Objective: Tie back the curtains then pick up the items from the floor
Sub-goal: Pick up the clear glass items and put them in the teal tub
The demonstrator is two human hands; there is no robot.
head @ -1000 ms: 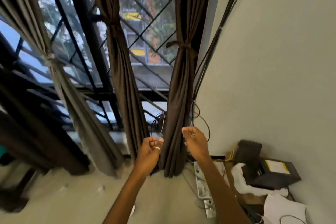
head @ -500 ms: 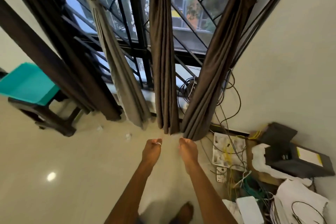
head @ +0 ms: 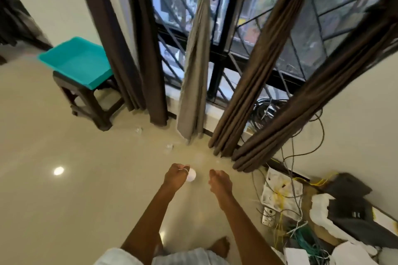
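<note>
Pale glossy floor is recorded across the lower frame, with a barred window above it. Dark brown curtains are hung in gathered columns reaching the floor. Among them a grey curtain is seen bunched and tied near its top. Clutter of boxes, paper and wiring is heaped along the right wall, and a black cable coil is lodged on the sill behind the right-hand curtains. A dark stool is stood at the left, just beside a brown curtain, and a teal tray is carried on it. Both forearms are extended forward and down from the bottom edge, so the hands are held low over the floor, just short of the curtain hems. The left hand is curled, with thumb and fingers pinched on a small white item; whether that item touches the floor cannot be told. The right hand is held near it but apart, fingers loosely bent downward, and nothing is held in it. A near scrap and a far scrap, both crumpled and pale, are noted on the floor between the hands and the stool, untouched.
</note>
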